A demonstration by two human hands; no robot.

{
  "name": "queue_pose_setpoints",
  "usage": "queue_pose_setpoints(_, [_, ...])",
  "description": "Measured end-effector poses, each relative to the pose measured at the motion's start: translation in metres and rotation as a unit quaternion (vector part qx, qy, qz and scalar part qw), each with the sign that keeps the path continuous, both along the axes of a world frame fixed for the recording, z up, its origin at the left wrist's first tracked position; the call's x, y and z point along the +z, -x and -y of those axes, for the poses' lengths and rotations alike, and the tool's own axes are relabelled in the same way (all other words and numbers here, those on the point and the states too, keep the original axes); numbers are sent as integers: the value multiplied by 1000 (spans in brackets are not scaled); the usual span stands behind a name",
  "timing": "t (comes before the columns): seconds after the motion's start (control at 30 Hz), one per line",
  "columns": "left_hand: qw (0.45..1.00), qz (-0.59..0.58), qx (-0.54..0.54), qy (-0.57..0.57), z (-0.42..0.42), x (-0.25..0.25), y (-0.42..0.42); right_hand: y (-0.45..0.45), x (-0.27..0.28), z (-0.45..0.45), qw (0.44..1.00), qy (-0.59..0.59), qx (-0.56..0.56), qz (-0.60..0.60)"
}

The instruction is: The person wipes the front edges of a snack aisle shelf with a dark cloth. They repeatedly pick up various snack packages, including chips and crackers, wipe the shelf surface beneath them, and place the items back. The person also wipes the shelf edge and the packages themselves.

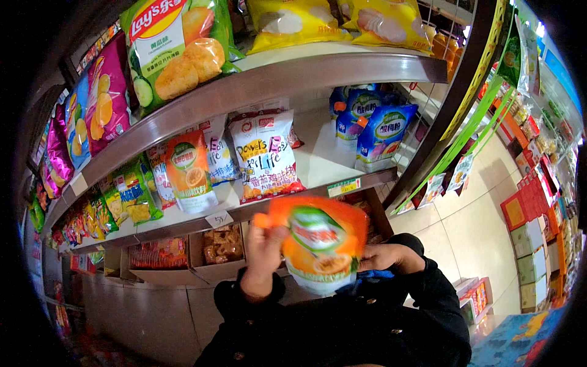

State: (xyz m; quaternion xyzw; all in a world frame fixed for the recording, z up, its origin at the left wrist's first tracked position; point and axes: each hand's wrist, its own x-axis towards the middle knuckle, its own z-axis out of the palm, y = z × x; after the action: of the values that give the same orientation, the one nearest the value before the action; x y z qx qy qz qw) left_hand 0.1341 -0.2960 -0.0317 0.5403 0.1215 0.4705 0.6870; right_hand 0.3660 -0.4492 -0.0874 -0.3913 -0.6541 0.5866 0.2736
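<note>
Before my chest, an orange-and-white spouted stand-up pouch (321, 275) with a fruit picture is tilted and somewhat blurred. My left hand (266, 250) grips its left side, thumb on the front just below the orange cap (261, 220). At the pouch's right edge is my right hand (387, 257), its fingers partly hidden behind the pouch. A bit of blue cloth (376, 274) shows beneath the right hand; whether the hand holds it I cannot tell. A similar orange pouch (190, 169) stands upright on the shelf (316, 165), beside white snack bags (266, 153).
Blue spouted pouches (385, 137) stand at the shelf's right end. Above, a shelf (339, 64) carries Lay's chip bags (179, 50) and yellow bags (298, 25). Cardboard boxes of packaged goods (220, 247) sit below. Green strips (463, 142) hang beside the shelf post at right.
</note>
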Motion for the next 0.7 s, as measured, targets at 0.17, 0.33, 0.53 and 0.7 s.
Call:
queue_pose_setpoints(0.17, [981, -13, 97, -166, -31, 2, 24, -21, 28, -35, 948, -57, -292, -114])
queue_pose_setpoints(0.33, [985, -83, 8, -151, -44, -15, 19, -14, 61, -106, 775, -386, -468, 177])
queue_pose_setpoints(0.53, [984, -131, -45, -117, -71, -49, 20, -23, 17, -173, 713, -370, -243, 544])
queue_pose_setpoints(0.7, [981, -156, -51, -103, -91, -75, 16, -20, 15, -214, 670, -278, -215, 654])
